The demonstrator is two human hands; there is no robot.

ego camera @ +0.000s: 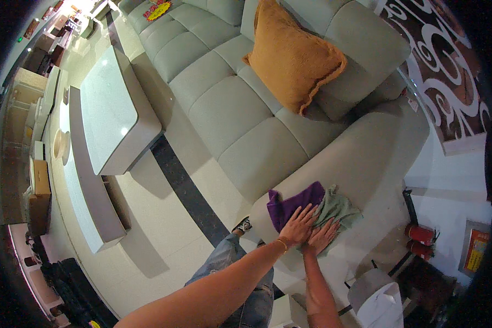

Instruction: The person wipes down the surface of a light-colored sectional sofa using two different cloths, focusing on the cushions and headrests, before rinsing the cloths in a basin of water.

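My left hand (298,226), with a thin bracelet at its wrist, lies flat with fingers spread on a purple cloth (285,207). Right beside it, my right hand (322,238) rests palm down on a crumpled grey-green cloth (339,207). Both cloths lie side by side on the front part of the padded armrest (352,151) of a light grey-green sofa (246,135). The palms and the undersides of the cloths are hidden.
An orange cushion (293,61) leans against the sofa's backrest. Left of the sofa stand a glossy white coffee table (110,110) and a long low cabinet (80,197). Fire extinguishers (420,234) and a grey chair (369,283) are at the right.
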